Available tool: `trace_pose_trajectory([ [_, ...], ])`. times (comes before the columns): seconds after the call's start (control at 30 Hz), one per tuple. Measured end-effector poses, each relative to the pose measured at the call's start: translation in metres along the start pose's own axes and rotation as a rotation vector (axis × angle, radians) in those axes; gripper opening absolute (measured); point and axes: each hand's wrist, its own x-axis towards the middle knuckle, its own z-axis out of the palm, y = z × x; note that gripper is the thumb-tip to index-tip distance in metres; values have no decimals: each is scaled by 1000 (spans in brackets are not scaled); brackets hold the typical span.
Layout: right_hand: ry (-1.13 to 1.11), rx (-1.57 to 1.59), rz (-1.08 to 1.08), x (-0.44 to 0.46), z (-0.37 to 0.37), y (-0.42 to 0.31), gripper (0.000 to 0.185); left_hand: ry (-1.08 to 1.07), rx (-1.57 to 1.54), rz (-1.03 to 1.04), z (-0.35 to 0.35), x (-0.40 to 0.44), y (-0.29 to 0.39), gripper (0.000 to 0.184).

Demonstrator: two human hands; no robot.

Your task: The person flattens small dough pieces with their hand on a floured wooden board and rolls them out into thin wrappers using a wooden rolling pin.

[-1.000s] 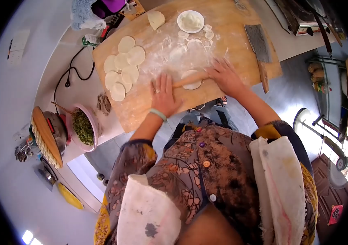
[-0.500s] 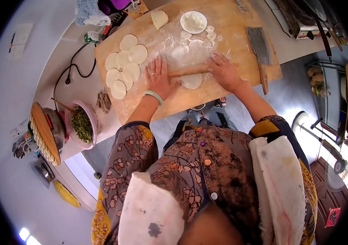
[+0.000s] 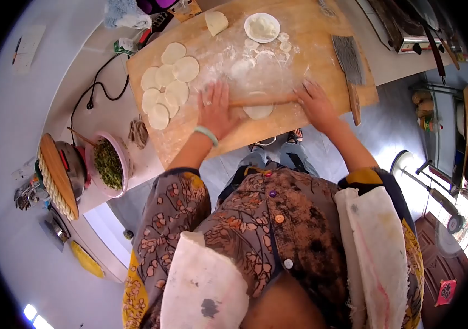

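A wooden rolling pin [image 3: 271, 100] lies across a small round dough wrapper [image 3: 257, 112] on the floured wooden board [image 3: 228, 143]. My left hand [image 3: 215, 109] holds the pin's left end under the palm, fingers stretched away from me. At the other end, my right hand [image 3: 315, 104] holds the pin in the same way, its fingers pointing forward. Both palms hide the pin's ends. To the left of my left hand, several flat round wrappers [image 3: 177, 93] lie partly overlapping. Loose flour [image 3: 261, 68] is spread beyond the pin.
A white bowl of flour [image 3: 262, 27] stands at the back, with small dough pieces [image 3: 285, 46] beside it and a larger dough lump [image 3: 216, 23] to its left. A cleaver [image 3: 349, 66] lies at the right. A pink basin of chopped green filling [image 3: 128, 164] stands on the left counter.
The pin has moved slightly toward me and now crosses the wrapper rather than lying along its far edge. Both hands have come nearer with it, the right one also shifting right.
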Motion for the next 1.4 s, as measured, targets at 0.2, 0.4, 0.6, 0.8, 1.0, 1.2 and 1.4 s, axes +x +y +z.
trace_pose_trajectory([
  [0.2, -79, 38, -88, 11, 1, -32, 37, 18, -93, 5, 13, -33, 11, 102],
  [0.4, -34, 7, -55, 38, 15, 10, 38, -5, -17, -90, 0, 9, 1, 97],
  [0.6, -61, -6, -104, -9, -10, -13, 40, -70, -67, -67, 4, -47, 52, 105],
  [0.8, -109, 118, -114, 11, -20, -29, 35, -58, -205, -91, -12, -9, 84, 89],
  [1.0, -16, 101, -133, 9, -29, -10, 36, -105, -170, 143, -16, 4, 79, 77],
  [1.2, -106, 125, -156, 13, -20, -13, 35, -16, -170, -109, -14, -46, 65, 86],
  [1.4, -99, 87, -285, 60, 12, 5, 38, 123, -61, -220, 11, -6, 31, 92],
])
